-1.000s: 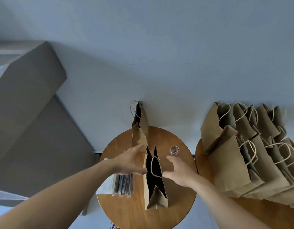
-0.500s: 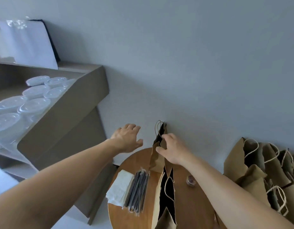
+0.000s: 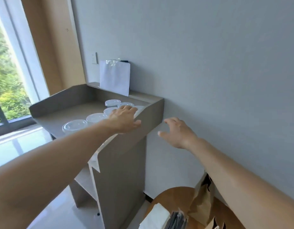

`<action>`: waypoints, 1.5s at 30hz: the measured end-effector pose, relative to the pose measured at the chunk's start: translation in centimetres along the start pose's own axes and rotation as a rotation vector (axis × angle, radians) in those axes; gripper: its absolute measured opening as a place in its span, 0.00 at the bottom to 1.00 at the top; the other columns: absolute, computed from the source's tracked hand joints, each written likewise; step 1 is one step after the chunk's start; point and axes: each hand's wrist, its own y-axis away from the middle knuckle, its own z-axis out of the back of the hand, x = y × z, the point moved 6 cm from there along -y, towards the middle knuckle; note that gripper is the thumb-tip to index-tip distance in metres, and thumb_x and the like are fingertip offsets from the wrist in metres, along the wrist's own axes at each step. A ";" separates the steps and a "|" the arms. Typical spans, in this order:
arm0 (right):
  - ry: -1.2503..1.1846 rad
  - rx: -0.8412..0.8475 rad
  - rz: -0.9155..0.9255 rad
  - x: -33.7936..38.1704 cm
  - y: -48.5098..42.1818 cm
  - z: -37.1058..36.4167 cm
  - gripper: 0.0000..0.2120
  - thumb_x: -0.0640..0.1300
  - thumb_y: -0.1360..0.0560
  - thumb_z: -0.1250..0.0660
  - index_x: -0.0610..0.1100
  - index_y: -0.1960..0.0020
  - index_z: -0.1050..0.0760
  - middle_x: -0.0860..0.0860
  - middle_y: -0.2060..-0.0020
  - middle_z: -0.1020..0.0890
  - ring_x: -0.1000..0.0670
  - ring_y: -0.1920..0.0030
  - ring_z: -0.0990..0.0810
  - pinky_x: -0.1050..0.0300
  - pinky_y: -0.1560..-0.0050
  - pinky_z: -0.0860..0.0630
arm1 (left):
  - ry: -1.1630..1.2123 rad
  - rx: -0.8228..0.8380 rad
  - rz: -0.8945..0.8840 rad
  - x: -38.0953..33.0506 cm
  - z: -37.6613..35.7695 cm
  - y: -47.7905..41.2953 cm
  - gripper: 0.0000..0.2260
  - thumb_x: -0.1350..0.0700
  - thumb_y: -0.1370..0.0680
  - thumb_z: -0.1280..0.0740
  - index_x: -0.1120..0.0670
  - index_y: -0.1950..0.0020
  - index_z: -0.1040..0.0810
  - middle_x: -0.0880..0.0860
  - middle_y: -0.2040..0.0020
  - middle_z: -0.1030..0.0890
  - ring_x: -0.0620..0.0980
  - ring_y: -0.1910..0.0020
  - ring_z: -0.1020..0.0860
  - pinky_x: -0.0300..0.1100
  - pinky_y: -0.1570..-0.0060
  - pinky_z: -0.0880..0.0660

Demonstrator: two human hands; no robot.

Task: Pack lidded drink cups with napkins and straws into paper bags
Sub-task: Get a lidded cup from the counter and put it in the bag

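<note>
Matte grey counter (image 3: 60,116), round clear-lidded cups (image 3: 96,117), left hand (image 3: 124,119) spread over them, right hand (image 3: 177,133) loose, empty

Six clear plastic lidded cups (image 3: 96,117) visible at ten o'clock; at five o'clock, two brown paper bags (image 3: 201,202), one white napkin stack (image 3: 155,218), one bundle of dark straws (image 3: 176,221).

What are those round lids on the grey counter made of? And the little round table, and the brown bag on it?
Cup lids: clear plastic, it seems; glossy and see-through, with pale glints.
Round table: wood or wood veneer, warm brown with a smooth, slight sheen; which of the two cannot be told.
Bag: brown kraft paper, matte, with creases.
</note>
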 end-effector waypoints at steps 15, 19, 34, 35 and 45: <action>0.019 0.062 0.070 14.4 -16.1 -4.2 0.30 0.60 0.23 0.38 0.48 0.26 0.37 0.49 0.29 0.33 0.46 0.31 0.31 0.50 0.37 0.32 | 0.091 0.037 0.180 19.4 0.1 -4.4 0.24 0.43 0.21 0.40 0.51 0.27 0.33 0.51 0.27 0.32 0.54 0.28 0.36 0.51 0.35 0.35; 0.049 0.102 0.071 14.8 -18.9 -5.4 0.32 0.61 0.23 0.38 0.48 0.25 0.38 0.49 0.27 0.35 0.46 0.29 0.33 0.49 0.34 0.33 | 0.097 0.060 0.198 20.8 -0.9 -6.0 0.26 0.41 0.22 0.40 0.51 0.27 0.33 0.51 0.27 0.32 0.54 0.28 0.35 0.51 0.35 0.35; 0.110 0.156 0.108 16.6 -31.6 -8.5 0.28 0.61 0.25 0.37 0.45 0.32 0.32 0.45 0.34 0.30 0.43 0.36 0.29 0.47 0.38 0.29 | 0.043 0.060 0.205 25.9 -3.1 -14.0 0.31 0.39 0.22 0.39 0.49 0.22 0.40 0.50 0.23 0.37 0.52 0.25 0.39 0.52 0.32 0.36; 0.120 0.160 0.097 16.9 -32.8 -9.0 0.29 0.61 0.24 0.37 0.45 0.30 0.33 0.45 0.34 0.30 0.42 0.35 0.30 0.47 0.38 0.29 | 0.055 0.062 0.197 26.7 -3.6 -14.9 0.31 0.39 0.21 0.39 0.49 0.22 0.40 0.50 0.23 0.37 0.52 0.25 0.38 0.52 0.32 0.36; 0.201 0.249 -0.026 19.4 -41.4 -15.4 0.35 0.63 0.30 0.33 0.48 0.28 0.35 0.46 0.34 0.30 0.42 0.34 0.30 0.50 0.47 0.34 | 0.105 0.149 0.144 34.2 -8.3 -19.8 0.30 0.39 0.21 0.40 0.49 0.22 0.40 0.50 0.23 0.37 0.52 0.25 0.39 0.50 0.32 0.37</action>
